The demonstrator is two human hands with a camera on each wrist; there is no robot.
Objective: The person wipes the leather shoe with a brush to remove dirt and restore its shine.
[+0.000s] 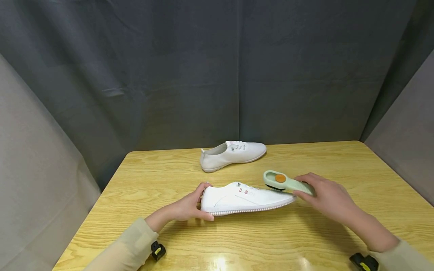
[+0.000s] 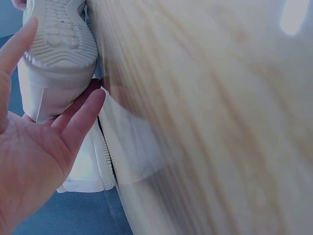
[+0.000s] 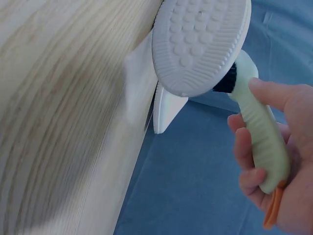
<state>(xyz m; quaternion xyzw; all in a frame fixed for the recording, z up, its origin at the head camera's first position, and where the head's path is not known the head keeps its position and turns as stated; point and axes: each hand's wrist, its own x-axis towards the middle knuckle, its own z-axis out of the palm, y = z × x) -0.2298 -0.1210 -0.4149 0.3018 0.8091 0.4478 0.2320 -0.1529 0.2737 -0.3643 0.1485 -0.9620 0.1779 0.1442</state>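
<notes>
A white lace-up shoe [image 1: 244, 199] is held off the table by its heel, its toe pointing right. My left hand [image 1: 188, 205] grips that heel, thumb near the sole and fingers behind; the left wrist view shows the ridged sole [image 2: 61, 39] beside the thumb. In my right hand [image 1: 329, 197] is a pale green shoe brush [image 1: 288, 183] with an orange button. Its dark bristles [image 3: 226, 81] meet the top of the shoe near the toe. In the right wrist view my fingers wrap round the brush handle, from which an orange loop [image 3: 275, 208] hangs.
A second white shoe [image 1: 234, 155] stands upright behind the held one, near the back edge of the wooden table [image 1: 152, 177]. Dark grey cloth [image 1: 190, 75] hangs behind the table, and lighter cloth panels [image 1: 37, 162] flank it.
</notes>
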